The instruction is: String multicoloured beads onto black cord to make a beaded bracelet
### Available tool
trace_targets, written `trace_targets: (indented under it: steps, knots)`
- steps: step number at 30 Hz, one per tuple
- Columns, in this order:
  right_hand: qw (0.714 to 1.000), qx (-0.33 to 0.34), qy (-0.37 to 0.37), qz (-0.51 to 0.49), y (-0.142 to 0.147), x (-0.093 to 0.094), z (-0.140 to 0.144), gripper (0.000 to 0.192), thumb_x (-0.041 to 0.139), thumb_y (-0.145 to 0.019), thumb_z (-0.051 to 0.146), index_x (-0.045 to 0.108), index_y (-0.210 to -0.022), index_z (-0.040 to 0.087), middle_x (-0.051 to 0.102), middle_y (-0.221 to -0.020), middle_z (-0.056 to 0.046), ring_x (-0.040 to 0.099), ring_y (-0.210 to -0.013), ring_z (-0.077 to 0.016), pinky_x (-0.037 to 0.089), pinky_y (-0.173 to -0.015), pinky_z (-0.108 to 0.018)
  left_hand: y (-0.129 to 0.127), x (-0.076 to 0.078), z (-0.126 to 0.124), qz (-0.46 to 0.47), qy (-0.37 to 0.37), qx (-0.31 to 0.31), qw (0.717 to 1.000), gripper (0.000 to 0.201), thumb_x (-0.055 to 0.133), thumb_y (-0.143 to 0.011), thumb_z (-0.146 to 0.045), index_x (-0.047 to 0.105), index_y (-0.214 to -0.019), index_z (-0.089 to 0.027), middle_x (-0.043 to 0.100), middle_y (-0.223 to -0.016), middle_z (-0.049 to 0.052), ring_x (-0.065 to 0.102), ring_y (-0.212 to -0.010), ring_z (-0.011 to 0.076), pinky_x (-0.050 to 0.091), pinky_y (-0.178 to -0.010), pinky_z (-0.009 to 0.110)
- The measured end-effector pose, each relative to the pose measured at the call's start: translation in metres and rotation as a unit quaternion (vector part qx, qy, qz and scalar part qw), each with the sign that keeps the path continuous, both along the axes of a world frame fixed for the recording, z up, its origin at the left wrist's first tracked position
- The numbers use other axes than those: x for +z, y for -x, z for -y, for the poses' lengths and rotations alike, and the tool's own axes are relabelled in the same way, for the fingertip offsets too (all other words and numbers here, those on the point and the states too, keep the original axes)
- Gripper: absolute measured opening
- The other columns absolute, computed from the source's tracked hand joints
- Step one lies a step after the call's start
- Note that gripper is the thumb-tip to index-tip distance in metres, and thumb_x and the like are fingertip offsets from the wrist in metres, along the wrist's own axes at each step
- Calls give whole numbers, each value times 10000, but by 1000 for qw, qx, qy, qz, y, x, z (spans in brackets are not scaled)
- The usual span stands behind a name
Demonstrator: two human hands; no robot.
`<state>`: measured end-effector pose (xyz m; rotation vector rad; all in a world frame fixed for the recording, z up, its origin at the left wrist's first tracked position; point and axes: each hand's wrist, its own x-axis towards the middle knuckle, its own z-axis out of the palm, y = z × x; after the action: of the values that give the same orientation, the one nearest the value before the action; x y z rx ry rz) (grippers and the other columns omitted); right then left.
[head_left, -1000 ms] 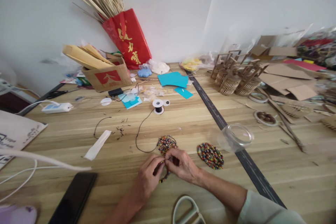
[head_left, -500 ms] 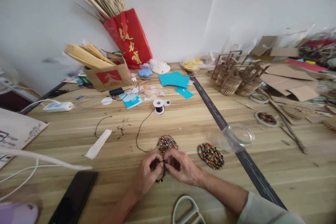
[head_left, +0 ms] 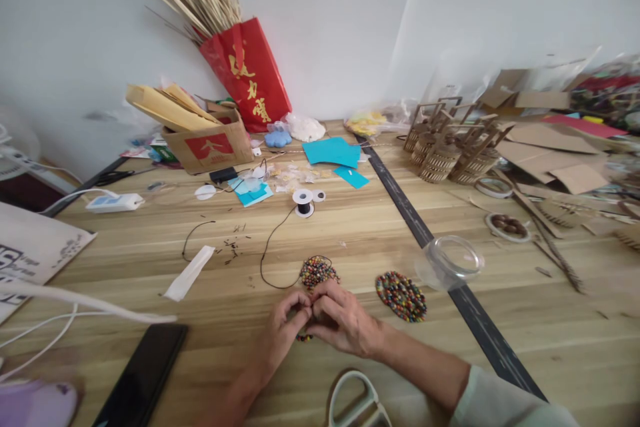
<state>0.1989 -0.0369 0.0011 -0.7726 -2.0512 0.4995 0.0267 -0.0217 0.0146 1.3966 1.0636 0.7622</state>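
My left hand [head_left: 289, 321] and my right hand [head_left: 346, 320] meet at the front middle of the table, fingertips pinched together. Between them they hold a strand of colourful beads [head_left: 303, 337], mostly covered by the fingers; a few beads show below. The exact spot they pinch is hidden. Just beyond the fingers lies a heap of similar beads [head_left: 319, 271]. Black cord [head_left: 263, 260] curves from beside it back to a white spool [head_left: 303, 202]. Right of my right hand rests another coiled heap of multicoloured beads [head_left: 401, 296].
White-handled scissors [head_left: 356, 400] lie at the near edge, below my right hand. A black phone [head_left: 143, 373] and white cables [head_left: 90, 303] are at left. A clear round container [head_left: 455, 261] stands right, with bamboo baskets [head_left: 445, 147] behind. A cardboard box [head_left: 207, 143] stands at back left.
My hands have drawn closer together, and the fingers now cover the bit of strand that showed between them. My right-hand fingers have curled further in. Other things stay put.
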Motion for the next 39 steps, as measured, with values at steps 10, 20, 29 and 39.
trace_targets:
  steps: [10, 20, 29, 39]
  knots:
    - [999, -20, -23, 17, 2, 1, 1, 88, 503, -892, 146, 507, -971, 186, 576, -942, -93, 542, -865, -189, 503, -723, -284, 0, -5, 3, -8, -11, 24, 1000, 235, 591, -749, -375, 509, -647, -180, 517, -669, 4, 503, -686, 158, 422, -657, 246]
    - [999, -6, -31, 19, 2, 1, 0, 137, 430, -932, 111, 516, -1026, 161, 576, -962, -105, 529, -870, -189, 512, -751, -304, -1, -4, 3, -6, -11, 32, 999, 263, 589, -763, -391, 509, -625, -182, 538, -659, 0, 509, -696, 164, 424, -689, 253]
    - [1000, -5, 26, 5, -1, 2, -2, 158, 372, -980, 154, 517, -924, 181, 558, -847, -64, 508, -775, -164, 467, -705, -275, 2, -8, 5, -6, -29, 31, 999, 185, 585, -801, -343, 582, -740, -168, 590, -717, 14, 546, -719, 166, 451, -696, 250]
    - [999, -11, 46, -21, -1, -4, -2, 166, 386, -998, 209, 533, -925, 188, 592, -784, -39, 533, -704, -134, 447, -655, -233, 3, -7, 5, -41, -65, 11, 997, 118, 618, -788, -282, 640, -780, -165, 640, -731, 20, 601, -726, 173, 477, -688, 249]
